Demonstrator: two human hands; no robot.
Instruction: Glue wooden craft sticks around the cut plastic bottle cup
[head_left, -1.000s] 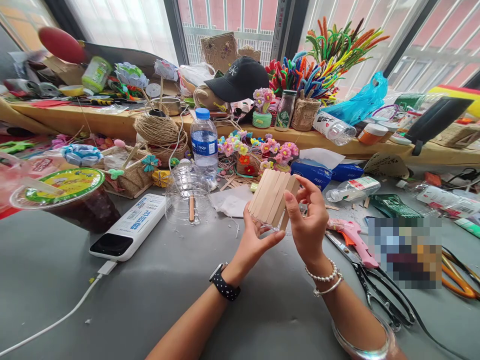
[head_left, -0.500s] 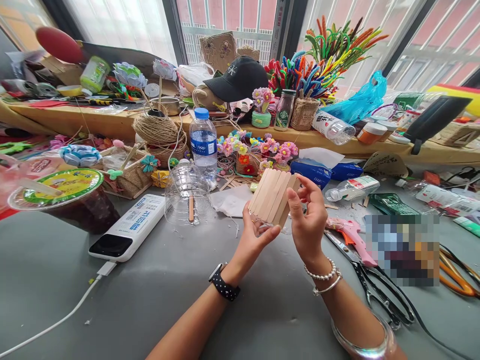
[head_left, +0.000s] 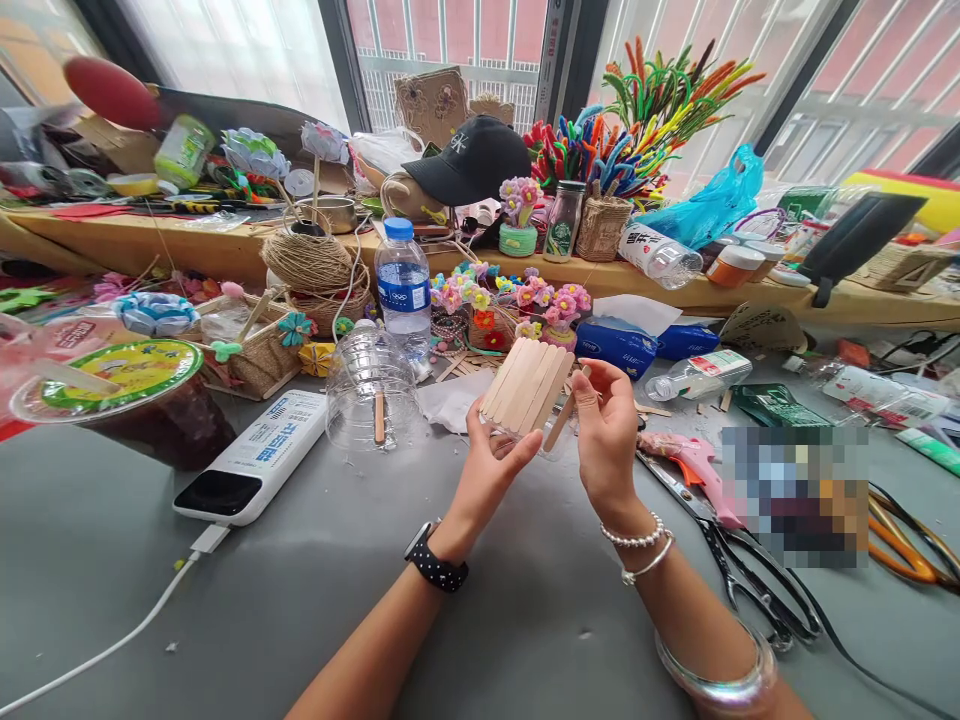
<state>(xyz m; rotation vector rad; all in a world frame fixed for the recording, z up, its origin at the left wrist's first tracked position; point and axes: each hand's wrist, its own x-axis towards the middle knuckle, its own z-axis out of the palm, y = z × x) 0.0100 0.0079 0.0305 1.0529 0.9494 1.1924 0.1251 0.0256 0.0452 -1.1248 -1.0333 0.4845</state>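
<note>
Above the grey bench (head_left: 300,590), the left hand (head_left: 487,470) has its grip around a panel of flat wooden sticks (head_left: 527,385), several already edge to edge. The right hand (head_left: 611,440) pinches a single stick (head_left: 559,420), apart from the panel's right side, seemingly unattached. Beyond lie loose sticks (head_left: 454,366); how many remain to join, I cannot tell.

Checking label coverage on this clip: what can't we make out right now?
All head view:
- Left hand: some fingers hidden behind the stick panel.
- Panel's far side: faces away.
- Right hand: lower fingers hidden behind its own palm.
- Patch beside the scissors: pixelated.
- Pink item: blurred, cut off by left edge.
</note>
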